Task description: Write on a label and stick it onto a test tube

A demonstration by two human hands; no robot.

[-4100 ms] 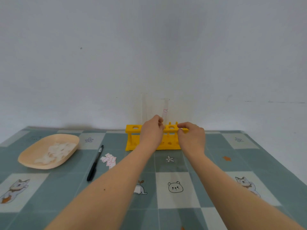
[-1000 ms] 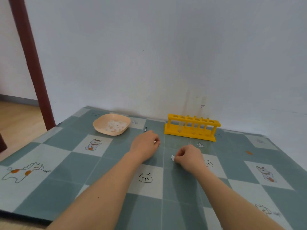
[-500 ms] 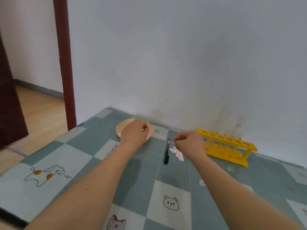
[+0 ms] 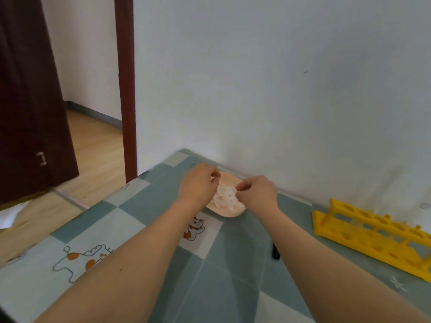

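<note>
My left hand [image 4: 198, 186] and my right hand [image 4: 258, 195] hover close together over a shallow beige dish [image 4: 229, 212] near the wall, which holds several white paper scraps [image 4: 225, 197]. My right thumb and forefinger pinch a small white scrap just above the pile. My left fingers are curled with the tips pressed together; what they hold, if anything, is hidden. The yellow test tube rack [image 4: 373, 234] stands to the right, apart from both hands. A clear tube with a small label [image 4: 425, 205] is barely visible at the frame's right edge. The black pen [image 4: 275, 252] lies mostly hidden under my right forearm.
The table carries a teal and white checked cloth with cartoon animals [image 4: 193, 226] and stands against a white wall. Its left edge [image 4: 98, 203] drops to a wooden floor. A dark red door frame [image 4: 126, 89] and door stand at the left.
My view has swung left. Both hands moved from the pen and loose labels to above the dish, the right now beside the left over the scraps.
</note>
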